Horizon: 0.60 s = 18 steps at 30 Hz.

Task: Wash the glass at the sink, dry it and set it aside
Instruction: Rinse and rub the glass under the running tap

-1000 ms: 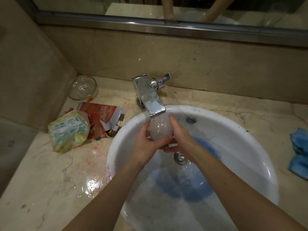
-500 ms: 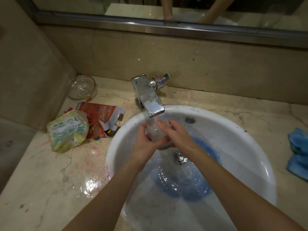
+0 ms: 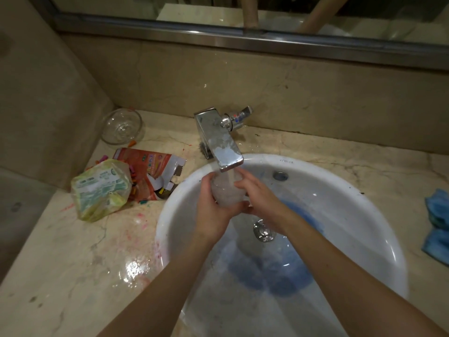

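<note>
A clear glass (image 3: 226, 190) sits under the chrome faucet (image 3: 220, 142), and water runs from the spout onto it. My left hand (image 3: 210, 210) wraps the glass from the left and below. My right hand (image 3: 258, 197) covers its right side, fingers laid across the top. Both hands are over the white sink (image 3: 364, 207), whose basin has a blue stain and a metal drain (image 3: 263, 231). Much of the glass is hidden by my fingers and the water.
A glass bowl (image 3: 121, 126) stands at the back left corner. A torn orange carton (image 3: 150, 169) and a crumpled green-printed bag (image 3: 102, 188) lie left of the sink. A blue cloth (image 3: 437, 222) lies at the right edge. The marble counter (image 3: 73, 276) is wet near the sink.
My right hand has slid from the side of the glass up across its top. The glass has dropped slightly and now takes the stream directly.
</note>
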Tool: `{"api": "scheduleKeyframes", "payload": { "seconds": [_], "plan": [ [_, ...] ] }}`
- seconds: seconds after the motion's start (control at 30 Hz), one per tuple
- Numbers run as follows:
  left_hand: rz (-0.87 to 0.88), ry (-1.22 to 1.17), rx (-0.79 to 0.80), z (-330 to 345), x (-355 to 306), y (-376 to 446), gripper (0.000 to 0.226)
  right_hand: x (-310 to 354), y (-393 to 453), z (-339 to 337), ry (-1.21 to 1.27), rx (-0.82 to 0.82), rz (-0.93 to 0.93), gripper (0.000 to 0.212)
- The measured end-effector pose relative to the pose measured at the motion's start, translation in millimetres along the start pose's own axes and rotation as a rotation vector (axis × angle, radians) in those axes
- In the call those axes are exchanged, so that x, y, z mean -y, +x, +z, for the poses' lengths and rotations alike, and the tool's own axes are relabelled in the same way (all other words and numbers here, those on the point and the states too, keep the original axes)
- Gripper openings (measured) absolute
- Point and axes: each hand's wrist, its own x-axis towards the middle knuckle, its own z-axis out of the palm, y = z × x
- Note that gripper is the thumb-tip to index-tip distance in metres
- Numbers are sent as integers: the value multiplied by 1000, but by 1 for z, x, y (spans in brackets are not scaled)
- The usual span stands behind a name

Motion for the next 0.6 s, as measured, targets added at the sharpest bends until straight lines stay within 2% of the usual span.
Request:
{"api": "scheduleKeyframes", "payload": {
  "seconds": [0.33, 0.43, 0.6],
  "plan": [
    [12, 189, -16, -4, -6, 2, 88, 0, 3, 8, 107, -35, 160, 33],
    [-7, 208, -11, -5, -7, 2, 79, -3, 6, 7, 126, -40, 164, 34],
    [-60, 221, 26, -7, -10, 0, 59, -4, 7, 6, 35, -26, 208, 48]
  ]
}}
